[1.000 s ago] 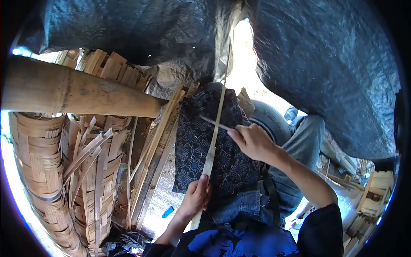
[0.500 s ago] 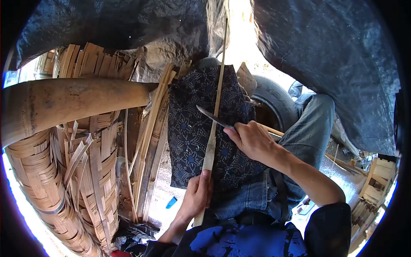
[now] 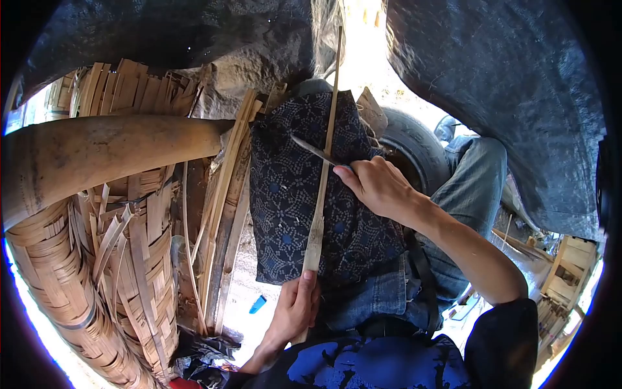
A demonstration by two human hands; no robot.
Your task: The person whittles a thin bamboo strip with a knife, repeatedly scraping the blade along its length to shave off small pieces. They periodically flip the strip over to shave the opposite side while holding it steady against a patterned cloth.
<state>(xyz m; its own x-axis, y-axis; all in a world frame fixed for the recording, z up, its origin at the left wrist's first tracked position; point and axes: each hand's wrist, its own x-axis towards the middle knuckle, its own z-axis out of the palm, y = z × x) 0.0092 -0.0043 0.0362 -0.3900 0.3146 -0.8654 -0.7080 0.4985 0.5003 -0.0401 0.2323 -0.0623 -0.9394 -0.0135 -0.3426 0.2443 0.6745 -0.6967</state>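
On my feed, the thick bamboo pole (image 3: 116, 146) reached in from the left, and the dark patterned cloth (image 3: 282, 194) was spread over the person's lap. The right hand (image 3: 382, 188) was closed in a fist around the knife's handle, its thumb extended toward the blade. I had the left hand (image 3: 301, 305) lower down, thumb and curled fingers pinching the wide near end of the pale strip (image 3: 315, 240). That strip ran up and away above the cloth, long and thin, broader and whiter near the left hand, narrow and browner beyond. The knife (image 3: 313, 148) crossed it at a slant, tip pointing left; I couldn't tell whether its edge was biting.
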